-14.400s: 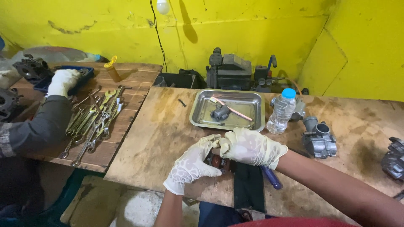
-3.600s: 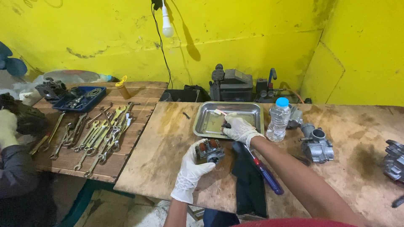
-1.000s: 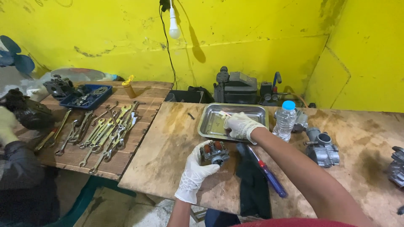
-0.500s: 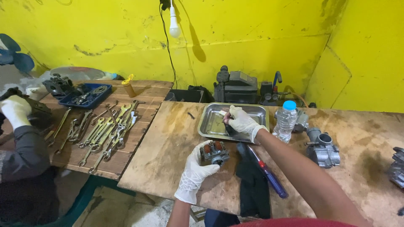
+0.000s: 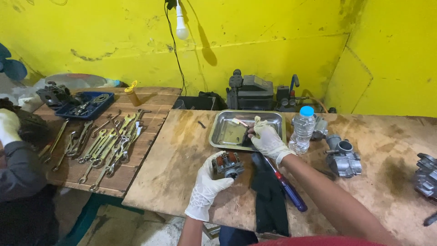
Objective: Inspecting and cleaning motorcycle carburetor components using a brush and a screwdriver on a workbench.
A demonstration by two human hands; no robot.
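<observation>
My right hand [image 5: 267,139] covers tray's [image 5: 223,136] near right corner; whatever my fingers pinch too small to tell. Engine part [image 5: 428,175] far right of my hands cut by frame edge. Co-worker's gloved hand [image 5: 8,126] far left cropped.

Both the left hand [image 5: 205,191] and the right hand [image 5: 267,139] are covered by white gloves. A grey metal carburetor [image 5: 227,164] with two reddish-brown floats is seen in the left hand. The steel tray [image 5: 218,136] is silver and shiny. The wall [image 5: 273,41] is painted bright yellow, with dark stains. The bench [image 5: 182,155] is brown plywood, blotched with oil. A clear bottle [image 5: 303,130] is topped by a blue cap. The screwdriver [image 5: 287,189] handle is red and blue, beside a black cloth [image 5: 269,200].
</observation>
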